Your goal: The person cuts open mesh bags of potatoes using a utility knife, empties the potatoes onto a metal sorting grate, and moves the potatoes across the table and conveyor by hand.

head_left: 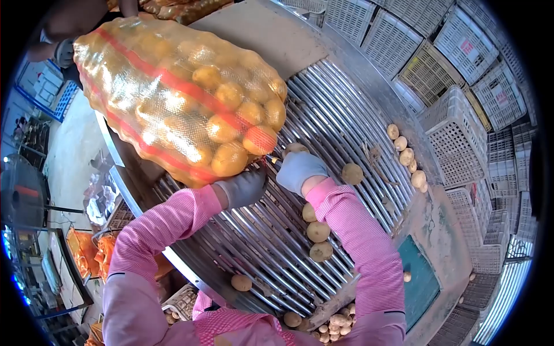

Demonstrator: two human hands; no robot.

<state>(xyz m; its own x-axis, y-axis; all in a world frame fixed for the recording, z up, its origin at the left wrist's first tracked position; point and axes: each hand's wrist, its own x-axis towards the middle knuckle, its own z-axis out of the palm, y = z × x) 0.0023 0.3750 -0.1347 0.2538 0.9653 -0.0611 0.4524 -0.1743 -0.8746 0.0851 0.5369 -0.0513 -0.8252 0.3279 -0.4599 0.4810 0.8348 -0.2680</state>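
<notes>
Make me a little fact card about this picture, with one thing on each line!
Biggest thing: bulging yellow mesh sack with red stripes
Inside it: round yellowish potatoes
Underneath: long grey metal rollers
Left: grey-gloved left hand, at the sack's near end
Right: pale grey-gloved right hand, close by; its grip is unclear
Helper: another person's gloved hand, at the far end
Loose: round brown potatoes on the rollers
Background: pale plastic lattice crates, stacked

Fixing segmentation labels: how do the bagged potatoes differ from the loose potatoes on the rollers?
The bagged potatoes are packed together inside the mesh sack; the loose potatoes lie uncovered on the rollers. Bagged potatoes look orange-yellow through the mesh; loose potatoes look duller tan. Both are roundish.
</notes>
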